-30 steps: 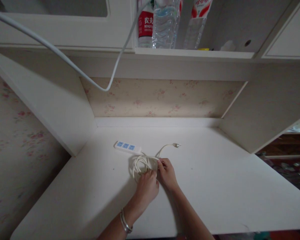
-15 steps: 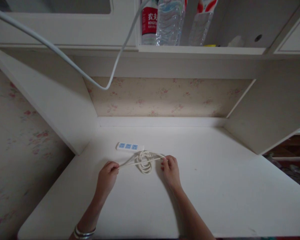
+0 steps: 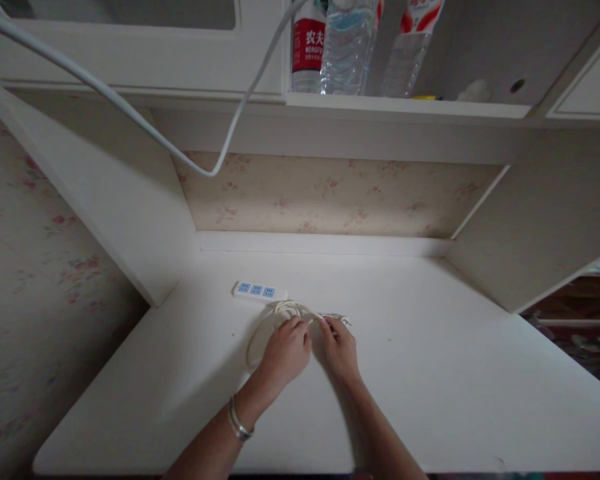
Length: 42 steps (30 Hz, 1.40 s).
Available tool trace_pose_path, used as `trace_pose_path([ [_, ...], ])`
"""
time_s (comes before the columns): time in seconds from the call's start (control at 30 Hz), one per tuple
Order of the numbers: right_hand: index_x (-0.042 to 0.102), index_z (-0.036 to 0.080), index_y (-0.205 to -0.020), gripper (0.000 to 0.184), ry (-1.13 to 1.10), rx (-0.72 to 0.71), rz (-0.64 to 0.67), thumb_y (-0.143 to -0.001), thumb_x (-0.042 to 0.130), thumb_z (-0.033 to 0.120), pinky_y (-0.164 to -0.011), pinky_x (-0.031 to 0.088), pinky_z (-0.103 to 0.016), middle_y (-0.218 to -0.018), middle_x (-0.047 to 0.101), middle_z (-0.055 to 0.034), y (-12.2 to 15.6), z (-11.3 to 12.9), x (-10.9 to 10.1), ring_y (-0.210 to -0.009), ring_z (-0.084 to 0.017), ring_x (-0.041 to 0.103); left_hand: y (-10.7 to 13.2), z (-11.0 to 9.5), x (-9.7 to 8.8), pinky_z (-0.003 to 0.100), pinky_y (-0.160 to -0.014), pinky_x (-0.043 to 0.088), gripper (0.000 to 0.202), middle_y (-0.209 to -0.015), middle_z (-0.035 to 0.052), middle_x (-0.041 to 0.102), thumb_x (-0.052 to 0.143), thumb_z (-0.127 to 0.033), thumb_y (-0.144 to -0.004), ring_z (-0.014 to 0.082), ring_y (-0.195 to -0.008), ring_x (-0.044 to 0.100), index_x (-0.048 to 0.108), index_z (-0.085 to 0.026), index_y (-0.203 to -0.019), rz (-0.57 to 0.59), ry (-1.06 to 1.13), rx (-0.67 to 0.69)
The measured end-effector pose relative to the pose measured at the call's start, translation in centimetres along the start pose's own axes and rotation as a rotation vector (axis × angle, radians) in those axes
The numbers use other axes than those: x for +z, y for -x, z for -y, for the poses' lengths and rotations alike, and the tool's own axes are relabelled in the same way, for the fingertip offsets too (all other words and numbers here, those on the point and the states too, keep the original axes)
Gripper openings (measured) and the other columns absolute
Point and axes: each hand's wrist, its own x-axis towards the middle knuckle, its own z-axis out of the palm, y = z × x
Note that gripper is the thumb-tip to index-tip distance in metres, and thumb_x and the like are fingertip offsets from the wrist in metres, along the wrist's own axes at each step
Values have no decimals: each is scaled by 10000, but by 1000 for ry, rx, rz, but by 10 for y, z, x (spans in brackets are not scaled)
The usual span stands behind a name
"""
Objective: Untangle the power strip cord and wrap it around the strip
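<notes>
The left hand (image 3: 285, 350), out at nine o'clock half a second ago, is back beside the right hand (image 3: 341, 347) on the cord (image 3: 260, 330), whose loop now sags wider.

The strip (image 3: 259, 291) at centre is white with blue sockets; its cord (image 3: 286, 307) is cream. The desk (image 3: 430, 373) is plain white. The wallpaper (image 3: 330, 197) behind is beige with faint pink flowers. At the top, a bottle (image 3: 307, 47) bears a red label with white characters. The bracelet (image 3: 238, 421) at lower centre is silver.

White laminate worktop (image 3: 430, 373) set in a cream alcove; faded floral wallpaper (image 3: 330, 193) behind. White upper shelf (image 3: 405, 107) carries clear plastic bottles (image 3: 347, 47). Light dim.
</notes>
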Motion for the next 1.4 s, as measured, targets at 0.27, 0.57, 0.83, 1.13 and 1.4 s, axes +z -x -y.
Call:
trace_pose_path([
  [0.27, 713, 188, -916, 344, 321, -121, -241, -930, 454, 415, -848, 395, -370, -930, 720, -93, 1, -6, -10, -850, -207, 613, -16, -3, 25, 319, -708, 464, 318, -976, 120, 682, 312, -275, -972, 227, -866, 652, 609, -166, -1012, 101, -124, -94],
  [0.57, 687, 126, -888, 471, -242, 349, -366, -809, 537, 565, -635, 426, -273, -773, 688, -52, -6, -27, -20, -718, -190, 581, -3, 61, -22, 256, -648, 413, 321, -749, 30, 636, 315, -333, -962, 168, -714, 595, 555, -190, -803, -198, 118, -253],
  [0.83, 680, 129, -906, 448, -198, 321, -325, -786, 569, 547, -688, 436, -284, -835, 685, -73, -3, -27, -24, -778, -199, 574, 0, 112, -65, 209, -463, 318, 336, -498, -73, 378, 352, -456, -922, 113, -458, 408, 490, -208, -743, -432, 344, -430],
  [1.13, 540, 173, -601, 427, -308, 274, -184, -823, 561, 538, -534, 324, -244, -621, 546, -5, 4, -8, -25, -592, -131, 447, 26, 130, -54, 213, -454, 346, 303, -520, -59, 437, 384, -443, -890, 125, -478, 443, 522, -206, -760, -543, 334, -605],
  [1.4, 617, 160, -681, 396, -326, 336, 44, -829, 564, 524, -467, 244, -237, -465, 359, 67, 12, -5, -22, -461, -94, 305, 49, 155, -36, 286, -565, 453, 304, -678, 13, 580, 339, -360, -896, 184, -633, 571, 583, -178, -886, -625, 135, -757],
])
